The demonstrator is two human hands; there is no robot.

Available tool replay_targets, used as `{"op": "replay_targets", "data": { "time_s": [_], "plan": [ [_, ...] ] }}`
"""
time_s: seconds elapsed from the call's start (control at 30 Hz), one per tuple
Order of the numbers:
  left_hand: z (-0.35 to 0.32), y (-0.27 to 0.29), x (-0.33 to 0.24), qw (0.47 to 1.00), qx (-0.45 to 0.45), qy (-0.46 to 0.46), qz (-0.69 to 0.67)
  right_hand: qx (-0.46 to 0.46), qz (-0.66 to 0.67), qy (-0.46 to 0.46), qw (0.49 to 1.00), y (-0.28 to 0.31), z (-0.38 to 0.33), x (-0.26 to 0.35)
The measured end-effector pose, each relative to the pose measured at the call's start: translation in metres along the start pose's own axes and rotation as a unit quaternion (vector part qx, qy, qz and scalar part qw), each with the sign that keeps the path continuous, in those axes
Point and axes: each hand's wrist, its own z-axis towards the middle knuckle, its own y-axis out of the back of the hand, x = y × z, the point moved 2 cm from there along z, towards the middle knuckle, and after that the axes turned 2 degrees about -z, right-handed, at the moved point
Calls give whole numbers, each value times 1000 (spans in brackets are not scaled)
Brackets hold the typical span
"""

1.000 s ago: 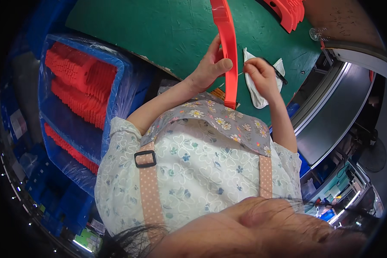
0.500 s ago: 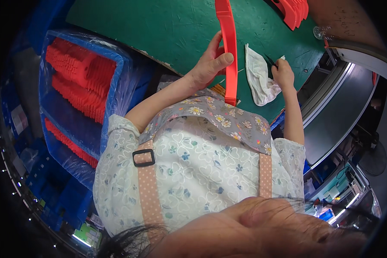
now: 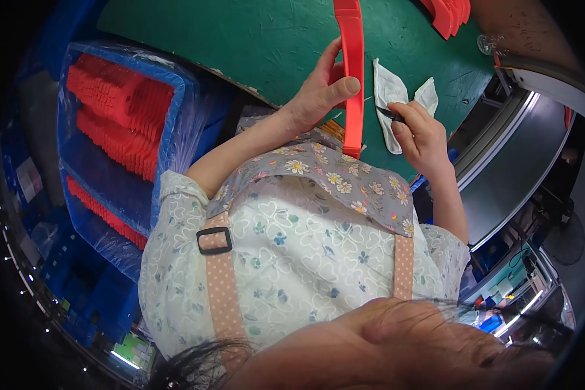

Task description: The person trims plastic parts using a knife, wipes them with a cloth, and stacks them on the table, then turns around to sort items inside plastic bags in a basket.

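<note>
Right hand [image 3: 420, 135] moved leftward, gripping half-hidden dark tool [image 3: 388, 114], left hand [image 3: 315, 94] clasping red part [image 3: 353, 57], top cropped

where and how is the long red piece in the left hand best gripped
Probably along the slim stretch beyond its near end, from the left: the red piece is narrow enough there for the left hand to pinch across. That leaves its right side open to the right hand, which holds a dark tool.
</note>
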Motion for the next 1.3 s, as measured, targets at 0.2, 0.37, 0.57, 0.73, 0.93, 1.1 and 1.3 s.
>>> {"op": "replay_targets", "data": {
  "time_s": [0.2,0.37,0.57,0.73,0.93,1.1,1.3],
  "plan": [
    [-2,-2,-2,1000,1,-6,3,18,-73,6,997,1,3,6],
    [-2,-1,-1,1000,2,-7,2,30,-88,8,996,3,5,9],
    [-1,2,2,1000,-1,-2,5,28,-101,7,994,3,6,10],
    [1,3,2,1000,-1,1,4,12,-108,8,994,0,9,10],
    [3,5,1,1000,5,6,8,3,-86,7,996,0,10,3],
    [3,8,3,1000,-3,23,-8,-75,-134,-67,986,-10,17,-57],
    [7,15,7,998,-21,-31,-42,-149,-151,-22,977,-38,22,-96]
  ]
}}
